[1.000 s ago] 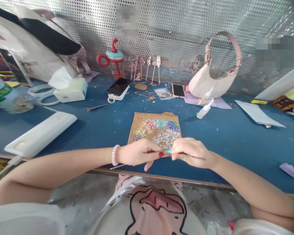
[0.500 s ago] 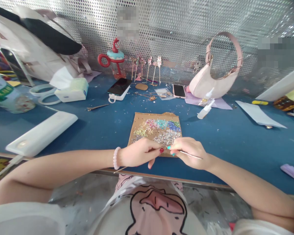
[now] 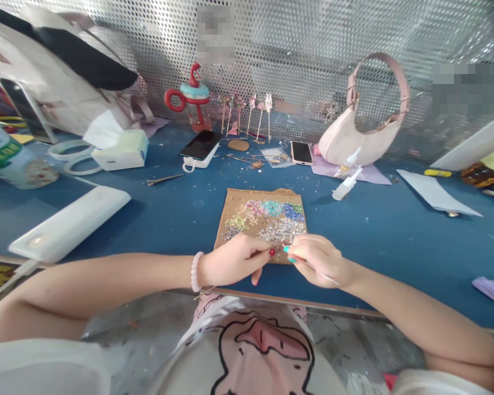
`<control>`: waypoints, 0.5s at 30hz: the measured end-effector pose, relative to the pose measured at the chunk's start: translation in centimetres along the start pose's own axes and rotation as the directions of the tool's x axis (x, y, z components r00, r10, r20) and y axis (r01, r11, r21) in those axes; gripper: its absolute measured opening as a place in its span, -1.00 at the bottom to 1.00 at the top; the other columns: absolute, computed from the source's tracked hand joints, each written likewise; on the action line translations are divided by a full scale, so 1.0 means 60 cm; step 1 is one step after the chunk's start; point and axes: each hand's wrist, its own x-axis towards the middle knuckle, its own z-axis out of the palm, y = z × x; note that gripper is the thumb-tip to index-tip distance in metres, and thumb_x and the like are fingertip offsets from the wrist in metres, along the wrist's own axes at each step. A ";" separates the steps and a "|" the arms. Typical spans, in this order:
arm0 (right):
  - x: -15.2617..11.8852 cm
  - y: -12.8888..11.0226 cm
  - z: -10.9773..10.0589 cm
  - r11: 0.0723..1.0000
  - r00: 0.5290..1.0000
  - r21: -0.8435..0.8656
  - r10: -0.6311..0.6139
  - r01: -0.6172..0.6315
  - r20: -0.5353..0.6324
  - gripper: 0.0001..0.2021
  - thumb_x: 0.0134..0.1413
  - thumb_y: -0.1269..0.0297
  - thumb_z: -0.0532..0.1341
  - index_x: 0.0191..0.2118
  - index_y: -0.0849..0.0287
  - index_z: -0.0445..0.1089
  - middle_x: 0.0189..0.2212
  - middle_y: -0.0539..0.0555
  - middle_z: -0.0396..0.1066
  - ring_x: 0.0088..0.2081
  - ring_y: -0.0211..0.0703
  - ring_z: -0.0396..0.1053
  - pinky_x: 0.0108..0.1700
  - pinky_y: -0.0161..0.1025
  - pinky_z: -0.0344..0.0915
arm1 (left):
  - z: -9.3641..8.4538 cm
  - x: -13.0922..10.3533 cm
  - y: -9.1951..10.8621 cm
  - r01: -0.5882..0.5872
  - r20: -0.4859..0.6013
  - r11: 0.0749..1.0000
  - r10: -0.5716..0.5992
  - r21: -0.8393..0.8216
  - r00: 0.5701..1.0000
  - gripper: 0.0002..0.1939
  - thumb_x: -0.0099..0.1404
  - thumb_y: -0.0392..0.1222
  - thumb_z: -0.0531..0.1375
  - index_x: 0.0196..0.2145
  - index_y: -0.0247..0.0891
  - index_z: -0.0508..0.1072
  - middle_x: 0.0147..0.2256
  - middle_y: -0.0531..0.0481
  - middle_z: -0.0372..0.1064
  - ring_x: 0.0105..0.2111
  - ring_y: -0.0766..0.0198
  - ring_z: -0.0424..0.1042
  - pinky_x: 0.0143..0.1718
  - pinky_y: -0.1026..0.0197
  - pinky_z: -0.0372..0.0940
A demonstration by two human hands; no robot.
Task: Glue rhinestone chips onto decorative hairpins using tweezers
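My left hand (image 3: 239, 259) is closed in a pinch over the front edge of the cardboard. A thin stick (image 3: 205, 293) runs back under its wrist; what sits at the pinched fingertips is too small to make out. My right hand (image 3: 318, 259) grips a slim pen-like tool (image 3: 321, 274), its tip close to my left fingertips. Beneath both hands lies a cardboard sheet (image 3: 223, 215) covered with small heaps of rhinestones (image 3: 280, 231) in silver, yellow, pink, turquoise, blue and green.
Behind the cardboard lie a phone (image 3: 302, 152), a clear bag (image 3: 276, 157) and a small glue bottle (image 3: 346, 185). Tweezers (image 3: 164, 179) and a long white device (image 3: 72, 224) are on the left. A pale handbag (image 3: 354, 134) stands back right, several decorated sticks (image 3: 250, 118) by the mesh wall.
My right hand has shifted slightly right and down, its fingertips a little farther from the left ones. The tool slants more steeply. My left hand has stayed almost in place.
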 end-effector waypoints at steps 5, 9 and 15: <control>0.000 -0.005 0.003 0.997 0.998 0.059 0.053 -0.054 0.024 -0.95 0.16 0.45 0.05 -0.29 0.22 0.22 -0.55 0.01 0.31 -0.48 -0.32 0.27 -0.42 -0.35 0.27 | 0.000 -0.001 0.001 -0.084 -0.044 0.994 0.087 0.065 0.995 -0.70 0.32 -0.38 -0.05 -0.52 -0.30 0.33 -0.67 0.10 0.39 -0.68 0.48 0.28 -0.58 0.47 0.17; 0.002 -0.006 0.002 0.998 0.999 0.036 0.041 -0.042 0.027 -0.93 0.14 0.47 0.05 -0.27 0.22 0.23 -0.53 0.03 0.33 -0.46 -0.30 0.28 -0.41 -0.33 0.27 | 0.001 -0.004 -0.002 -0.124 -0.058 0.984 0.132 0.131 0.990 -0.75 0.31 -0.41 -0.05 -0.36 -0.32 0.41 -0.66 0.12 0.38 -0.62 0.45 0.36 -0.48 0.45 0.24; 0.010 -0.014 -0.001 0.995 0.992 -0.080 -0.043 0.052 0.116 -0.94 0.06 0.52 0.11 -0.30 0.29 0.26 -0.51 0.09 0.35 -0.45 -0.24 0.25 -0.41 -0.29 0.25 | 0.002 -0.003 -0.012 -0.137 -0.047 0.958 0.153 0.251 0.987 -0.73 0.32 -0.40 -0.05 -0.23 -0.31 0.44 -0.65 0.13 0.38 -0.62 0.42 0.38 -0.48 0.43 0.24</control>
